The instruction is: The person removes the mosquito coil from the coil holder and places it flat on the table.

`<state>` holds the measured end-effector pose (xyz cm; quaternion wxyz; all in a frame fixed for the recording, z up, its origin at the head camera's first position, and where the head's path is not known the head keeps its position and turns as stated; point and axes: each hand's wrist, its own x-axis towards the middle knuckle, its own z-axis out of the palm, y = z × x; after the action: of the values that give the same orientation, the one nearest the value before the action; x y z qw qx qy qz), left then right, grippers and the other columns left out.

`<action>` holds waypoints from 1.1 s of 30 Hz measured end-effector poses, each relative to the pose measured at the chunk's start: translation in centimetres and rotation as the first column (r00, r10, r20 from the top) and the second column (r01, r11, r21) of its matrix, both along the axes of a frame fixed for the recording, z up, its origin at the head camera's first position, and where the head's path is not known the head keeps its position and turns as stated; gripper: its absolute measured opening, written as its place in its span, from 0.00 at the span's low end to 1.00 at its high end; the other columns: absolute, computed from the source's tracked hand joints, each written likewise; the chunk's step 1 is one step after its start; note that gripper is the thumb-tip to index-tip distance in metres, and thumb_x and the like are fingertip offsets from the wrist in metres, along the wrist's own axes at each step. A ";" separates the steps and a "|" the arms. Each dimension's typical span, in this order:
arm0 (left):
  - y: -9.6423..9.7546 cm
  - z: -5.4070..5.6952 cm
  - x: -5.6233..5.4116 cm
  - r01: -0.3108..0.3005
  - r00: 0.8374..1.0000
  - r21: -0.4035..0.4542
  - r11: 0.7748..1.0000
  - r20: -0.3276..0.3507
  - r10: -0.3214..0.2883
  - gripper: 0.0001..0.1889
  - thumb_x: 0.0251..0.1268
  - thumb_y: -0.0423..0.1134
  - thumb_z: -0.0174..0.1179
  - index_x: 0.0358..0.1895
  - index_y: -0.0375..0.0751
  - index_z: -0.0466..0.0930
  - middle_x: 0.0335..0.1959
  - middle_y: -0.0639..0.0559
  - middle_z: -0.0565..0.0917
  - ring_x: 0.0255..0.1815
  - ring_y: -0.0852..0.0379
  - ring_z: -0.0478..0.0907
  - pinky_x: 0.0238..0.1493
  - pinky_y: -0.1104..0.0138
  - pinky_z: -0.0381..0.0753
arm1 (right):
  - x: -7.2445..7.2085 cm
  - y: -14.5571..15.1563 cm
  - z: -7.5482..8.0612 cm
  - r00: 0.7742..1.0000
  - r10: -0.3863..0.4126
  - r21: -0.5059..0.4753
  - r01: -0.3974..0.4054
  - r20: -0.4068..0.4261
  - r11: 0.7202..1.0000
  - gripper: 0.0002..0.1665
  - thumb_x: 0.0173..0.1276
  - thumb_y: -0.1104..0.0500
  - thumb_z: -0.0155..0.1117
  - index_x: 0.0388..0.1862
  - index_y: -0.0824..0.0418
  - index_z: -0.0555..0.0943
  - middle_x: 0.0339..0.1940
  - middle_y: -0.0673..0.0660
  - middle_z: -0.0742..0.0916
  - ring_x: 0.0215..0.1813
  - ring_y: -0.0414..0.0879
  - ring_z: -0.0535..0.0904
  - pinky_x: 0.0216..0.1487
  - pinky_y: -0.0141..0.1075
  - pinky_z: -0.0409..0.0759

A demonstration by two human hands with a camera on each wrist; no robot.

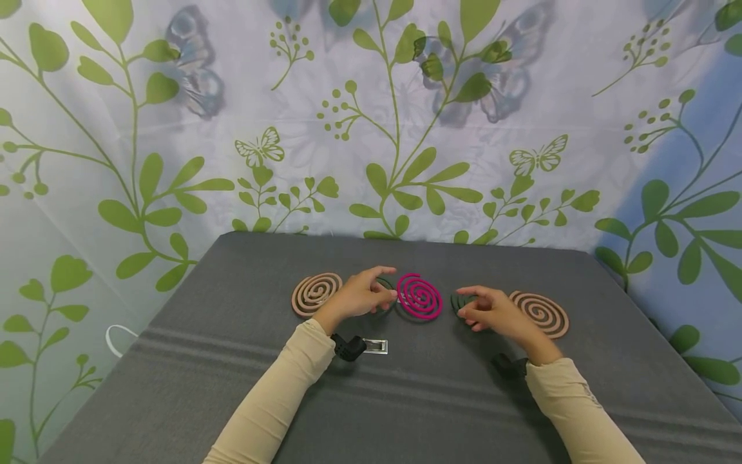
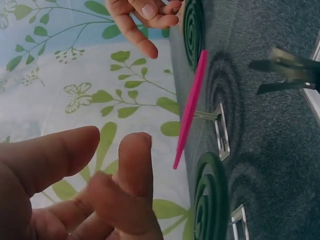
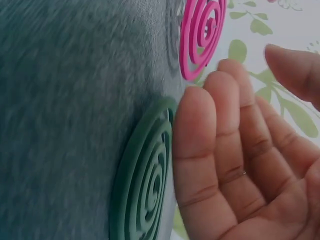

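Note:
A pink mosquito coil (image 1: 420, 297) sits raised on a metal stand (image 2: 222, 132), its shadow on the cloth below. To its left my left hand (image 1: 365, 295) hovers with thumb and forefinger apart, holding nothing; it partly hides a green coil (image 1: 387, 296). That coil (image 2: 210, 200) also appears raised over a metal base in the left wrist view. On the other side, my right hand (image 1: 493, 310) has loosely bent fingers, thumb apart, and nothing in its grasp. Beside those fingers (image 3: 195, 130) is another green coil (image 3: 145, 185); whether they touch it I cannot tell.
Tan coils lie at the far left (image 1: 315, 293) and far right (image 1: 540, 314) of the grey-covered table (image 1: 406, 399). A bare metal coil stand (image 1: 375, 346), its prongs (image 2: 280, 70) raised, is near my left wrist. Behind the table hangs a leaf-patterned curtain (image 1: 324, 129).

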<state>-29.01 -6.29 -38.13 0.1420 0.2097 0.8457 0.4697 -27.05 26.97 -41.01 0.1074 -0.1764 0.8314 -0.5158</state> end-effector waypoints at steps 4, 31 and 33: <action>0.2 -0.5 -0.3 -0.010 0.999 -0.011 1.000 0.032 0.011 0.32 0.83 0.39 0.62 0.84 0.43 0.66 0.48 0.40 0.92 0.37 0.49 0.88 0.34 0.68 0.81 | -0.2 -0.8 0.1 0.998 -0.012 0.039 0.009 0.063 0.999 0.36 0.80 0.67 0.66 0.79 0.80 0.64 0.48 0.67 0.91 0.43 0.51 0.89 0.42 0.40 0.90; 1.5 -2.0 -1.7 0.021 0.981 0.046 0.999 0.190 -0.029 0.36 0.84 0.36 0.60 0.86 0.30 0.55 0.49 0.39 0.92 0.27 0.66 0.84 0.29 0.72 0.75 | -1.9 -4.0 -0.3 0.942 -0.063 -0.012 0.071 0.330 0.997 0.48 0.76 0.67 0.68 0.84 0.80 0.52 0.44 0.60 0.86 0.36 0.45 0.83 0.39 0.38 0.90; 1.6 -2.1 -1.7 0.014 0.980 0.059 0.998 0.196 -0.026 0.36 0.83 0.35 0.60 0.85 0.29 0.57 0.48 0.38 0.92 0.26 0.66 0.83 0.29 0.72 0.75 | -2.0 -4.1 -0.4 0.942 -0.066 -0.008 0.073 0.328 0.997 0.47 0.76 0.67 0.67 0.84 0.80 0.54 0.43 0.59 0.86 0.36 0.44 0.83 0.38 0.37 0.89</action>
<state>-30.76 -4.70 -40.21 0.2236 0.1746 0.8117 0.5106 -29.01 22.91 -41.45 0.2240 -0.0599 0.8024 -0.5499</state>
